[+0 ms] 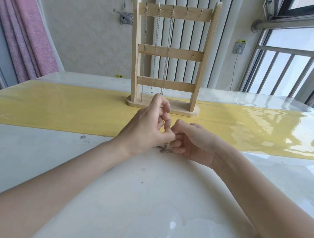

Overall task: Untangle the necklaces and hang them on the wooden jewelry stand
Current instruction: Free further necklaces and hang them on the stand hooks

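Left hand [148, 129] and right hand [191, 141] pinch the tangled necklace [164, 148] hanging just beneath them

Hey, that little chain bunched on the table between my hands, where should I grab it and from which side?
Pinch the tangled chain at its loose left end, the strand trailing free beneath the left hand, coming down from above. It lies flat on the table, so nothing goes under it. The right hand already covers the other end, probably steadying it there.
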### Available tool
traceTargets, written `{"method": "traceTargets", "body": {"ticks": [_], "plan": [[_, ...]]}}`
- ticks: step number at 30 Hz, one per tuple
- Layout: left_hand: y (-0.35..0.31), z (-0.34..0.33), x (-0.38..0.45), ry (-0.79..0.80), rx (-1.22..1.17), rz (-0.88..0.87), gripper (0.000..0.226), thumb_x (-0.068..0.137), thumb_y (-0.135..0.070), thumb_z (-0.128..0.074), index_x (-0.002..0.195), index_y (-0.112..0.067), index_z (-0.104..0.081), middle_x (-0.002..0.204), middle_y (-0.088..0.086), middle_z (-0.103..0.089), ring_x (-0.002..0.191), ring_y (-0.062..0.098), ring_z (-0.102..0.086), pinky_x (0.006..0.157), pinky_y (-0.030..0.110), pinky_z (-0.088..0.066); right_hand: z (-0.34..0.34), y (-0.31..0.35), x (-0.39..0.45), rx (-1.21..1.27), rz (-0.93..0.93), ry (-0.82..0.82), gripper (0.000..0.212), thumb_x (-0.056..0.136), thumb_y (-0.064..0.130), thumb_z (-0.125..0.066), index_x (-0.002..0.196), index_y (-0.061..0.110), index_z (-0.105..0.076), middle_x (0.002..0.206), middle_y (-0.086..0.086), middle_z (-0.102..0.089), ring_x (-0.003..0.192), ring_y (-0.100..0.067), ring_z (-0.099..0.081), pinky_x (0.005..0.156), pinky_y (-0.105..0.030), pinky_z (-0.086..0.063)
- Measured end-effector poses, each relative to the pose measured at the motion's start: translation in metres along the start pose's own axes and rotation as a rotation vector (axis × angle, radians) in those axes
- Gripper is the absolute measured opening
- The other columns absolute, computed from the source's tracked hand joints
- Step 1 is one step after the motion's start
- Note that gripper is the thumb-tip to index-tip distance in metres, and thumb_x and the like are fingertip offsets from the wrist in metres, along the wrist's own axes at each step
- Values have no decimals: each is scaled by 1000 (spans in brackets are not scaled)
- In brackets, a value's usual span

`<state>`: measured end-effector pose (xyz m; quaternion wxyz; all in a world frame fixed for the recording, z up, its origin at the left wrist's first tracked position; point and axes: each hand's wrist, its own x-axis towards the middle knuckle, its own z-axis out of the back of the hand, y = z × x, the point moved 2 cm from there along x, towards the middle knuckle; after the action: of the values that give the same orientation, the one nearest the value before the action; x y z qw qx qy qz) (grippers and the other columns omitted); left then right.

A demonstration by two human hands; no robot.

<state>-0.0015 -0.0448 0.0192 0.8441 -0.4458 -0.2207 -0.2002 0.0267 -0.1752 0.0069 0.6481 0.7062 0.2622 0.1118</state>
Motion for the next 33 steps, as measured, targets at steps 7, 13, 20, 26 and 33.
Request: {"method": "traceTargets", "body": {"ticks": [7,13,20,26,33], "plan": [[5,3,8,-88,-213,180,35,62,-17,-62,84,-24,-35,57,-16,-53,51,6,-36,55,15,-37,-3,5,1,23,126,-19,29,89,0,-44,64,15,-41,57,-1,-39,49,-11,-31,42,-18,-27],[13,13,9,-97,-693,469,32,62,-11,-58,87,-17,-39,68,0,-44,43,5,-34,46,15,-40,1,7,0,43,187,-22,32,90,0,-45,63,16,-39,63,-3,-40,53,-12,-32,44,-17,-32],[9,11,10,-103,-631,438,22,89,4,-53,88,-14,-40,71,2,-50,55,7,-55,64,21,-56,4,5,1,68,193,-51,28,90,-1,-48,64,9,-52,70,-7,-53,59,-12,-42,54,-19,-37],[6,6,9,-189,-781,465,24,87,9,-51,89,-11,-38,67,4,-52,58,12,-58,63,20,-56,2,5,4,168,253,-58,30,90,-7,-47,64,9,-48,66,-6,-56,55,-9,-47,52,-15,-42],[11,4,5,-112,-693,515,29,83,9,-60,94,-13,-45,77,4,-59,63,11,-65,60,16,-52,6,6,6,173,314,-129,26,88,-10,-50,71,11,-50,60,-5,-50,53,-10,-48,52,-17,-40]]}}
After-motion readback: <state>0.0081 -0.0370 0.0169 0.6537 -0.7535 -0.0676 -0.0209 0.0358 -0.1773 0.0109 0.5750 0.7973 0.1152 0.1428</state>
